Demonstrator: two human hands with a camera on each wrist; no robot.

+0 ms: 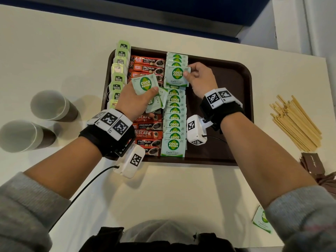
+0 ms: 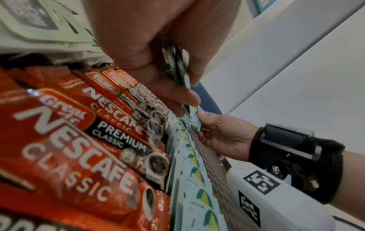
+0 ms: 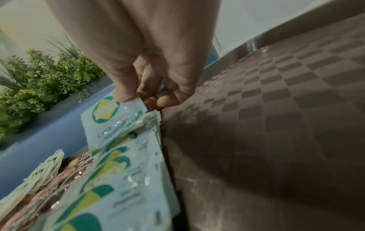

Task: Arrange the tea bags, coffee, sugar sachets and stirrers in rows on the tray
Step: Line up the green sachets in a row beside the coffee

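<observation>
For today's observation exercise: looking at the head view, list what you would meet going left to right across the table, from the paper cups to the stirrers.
Paper cups → row of tea bags → row of coffee sachets → row of sugar sachets → bare part of the tray → pile of wooden stirrers.

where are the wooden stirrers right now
In the head view the wooden stirrers lie in a loose pile on the table, off the tray past its right edge, just beyond some brown packets.
</observation>
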